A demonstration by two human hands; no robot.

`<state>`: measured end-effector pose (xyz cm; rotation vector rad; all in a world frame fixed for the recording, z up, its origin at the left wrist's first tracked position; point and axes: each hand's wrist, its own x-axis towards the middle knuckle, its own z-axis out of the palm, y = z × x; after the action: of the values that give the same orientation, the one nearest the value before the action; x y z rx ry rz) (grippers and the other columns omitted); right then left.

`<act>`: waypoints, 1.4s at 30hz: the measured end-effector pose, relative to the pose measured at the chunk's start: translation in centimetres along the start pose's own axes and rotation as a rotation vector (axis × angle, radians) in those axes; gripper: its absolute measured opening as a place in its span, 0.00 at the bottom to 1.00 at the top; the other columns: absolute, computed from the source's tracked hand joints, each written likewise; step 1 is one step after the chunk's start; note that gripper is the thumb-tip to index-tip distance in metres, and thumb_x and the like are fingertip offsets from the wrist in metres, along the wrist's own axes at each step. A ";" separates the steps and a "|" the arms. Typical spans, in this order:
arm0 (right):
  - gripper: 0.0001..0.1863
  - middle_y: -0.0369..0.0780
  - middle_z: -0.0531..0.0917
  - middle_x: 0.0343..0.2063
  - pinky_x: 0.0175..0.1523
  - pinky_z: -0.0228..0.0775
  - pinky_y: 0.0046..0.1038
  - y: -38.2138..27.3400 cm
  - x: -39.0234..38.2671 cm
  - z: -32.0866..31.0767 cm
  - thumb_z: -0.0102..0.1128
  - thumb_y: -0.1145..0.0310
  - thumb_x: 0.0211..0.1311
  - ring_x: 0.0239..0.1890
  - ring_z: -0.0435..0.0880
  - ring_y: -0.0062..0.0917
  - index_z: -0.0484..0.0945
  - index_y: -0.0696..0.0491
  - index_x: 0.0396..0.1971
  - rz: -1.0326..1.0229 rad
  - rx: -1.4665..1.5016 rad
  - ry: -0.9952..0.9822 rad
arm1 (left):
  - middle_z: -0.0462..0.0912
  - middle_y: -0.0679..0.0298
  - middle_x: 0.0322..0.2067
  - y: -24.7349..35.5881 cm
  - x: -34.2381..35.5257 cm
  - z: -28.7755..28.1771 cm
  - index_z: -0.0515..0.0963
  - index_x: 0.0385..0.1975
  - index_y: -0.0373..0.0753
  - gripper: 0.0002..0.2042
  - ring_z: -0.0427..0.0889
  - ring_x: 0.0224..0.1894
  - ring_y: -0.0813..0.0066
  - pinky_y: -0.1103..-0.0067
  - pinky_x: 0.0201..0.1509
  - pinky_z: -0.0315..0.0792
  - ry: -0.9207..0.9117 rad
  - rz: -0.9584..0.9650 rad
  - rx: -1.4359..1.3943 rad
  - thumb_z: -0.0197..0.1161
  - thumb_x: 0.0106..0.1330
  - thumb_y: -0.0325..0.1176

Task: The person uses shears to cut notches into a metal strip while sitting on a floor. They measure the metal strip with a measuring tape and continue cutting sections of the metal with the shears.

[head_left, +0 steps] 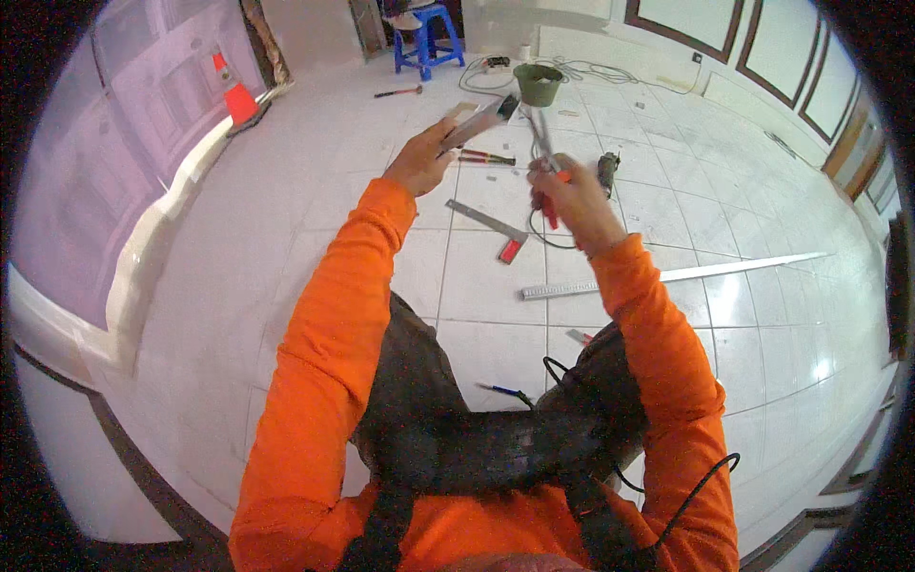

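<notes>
My left hand [419,160] is closed around a grey metal channel piece [475,126], held up and pointing away to the right. Its far end is dark. My right hand [579,202] grips red-handled snips [550,205], whose blurred metal blades [541,133] point away from me, just right of the channel's end. On the floor below and between my hands lies a try square [484,219] with a red-marked stock. Beyond the left hand are red-handled pincers [488,158]. A dark power tool [608,173] rests right of my right hand.
A long metal straightedge [686,274] crosses the tiles on the right. A pen-like tool [505,392] lies near my knees. Farther off are a hammer [398,92], a green bucket [538,84], cables [610,72], and a blue stool [429,43]. An orange cone [236,95] stands left.
</notes>
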<state>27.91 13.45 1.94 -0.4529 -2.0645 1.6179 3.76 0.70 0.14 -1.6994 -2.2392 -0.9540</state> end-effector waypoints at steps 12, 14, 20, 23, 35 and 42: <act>0.15 0.36 0.75 0.17 0.15 0.60 0.23 -1.7 -3.1 2.4 0.56 0.58 0.62 0.12 0.69 0.17 0.74 0.56 0.34 0.052 0.024 -0.207 | 0.77 0.53 0.38 -1.4 1.1 -2.2 0.75 0.36 0.37 0.10 0.75 0.44 0.52 0.66 0.53 0.68 0.658 0.254 0.198 0.53 0.55 0.21; 0.15 0.36 0.75 0.17 0.14 0.60 0.23 -1.8 -3.2 2.3 0.56 0.57 0.62 0.12 0.69 0.18 0.74 0.55 0.33 0.065 -0.013 -0.220 | 0.77 0.53 0.37 -1.6 1.2 -2.5 0.75 0.36 0.38 0.10 0.75 0.44 0.52 0.66 0.54 0.67 0.698 0.269 0.222 0.53 0.55 0.21; 0.17 0.39 0.76 0.16 0.15 0.65 0.27 -2.1 -2.9 1.6 0.57 0.57 0.61 0.12 0.73 0.23 0.73 0.58 0.30 0.202 0.038 -0.300 | 0.78 0.57 0.35 -1.2 1.4 -3.1 0.76 0.33 0.40 0.09 0.75 0.45 0.54 0.66 0.55 0.65 0.767 0.314 0.311 0.56 0.51 0.23; 0.18 0.40 0.75 0.15 0.16 0.67 0.29 -3.0 -3.3 1.4 0.58 0.57 0.62 0.12 0.74 0.25 0.73 0.59 0.29 0.260 0.153 -0.325 | 0.78 0.60 0.34 -0.3 1.3 -3.5 0.76 0.31 0.41 0.11 0.74 0.45 0.56 0.65 0.55 0.63 0.832 0.341 0.339 0.57 0.47 0.21; 0.17 0.41 0.75 0.15 0.21 0.73 0.29 -4.3 -3.5 0.4 0.49 0.57 0.65 0.15 0.77 0.28 0.75 0.59 0.32 0.274 0.347 -0.587 | 0.80 0.58 0.33 1.0 0.4 -2.5 0.76 0.33 0.40 0.09 0.79 0.38 0.61 0.72 0.45 0.70 0.651 0.176 0.063 0.55 0.53 0.21; 0.17 0.37 0.71 0.13 0.21 0.71 0.30 -3.7 -3.0 1.1 0.48 0.55 0.66 0.12 0.74 0.26 0.72 0.55 0.33 0.196 0.603 -0.732 | 0.76 0.65 0.23 3.4 0.2 2.8 0.76 0.31 0.36 0.09 0.73 0.28 0.76 0.80 0.35 0.68 0.451 -0.166 -0.548 0.50 0.53 0.18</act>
<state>29.97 10.05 4.87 0.1945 -1.8443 2.6888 7.45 2.93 -0.65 -1.2788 -1.9393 -1.9089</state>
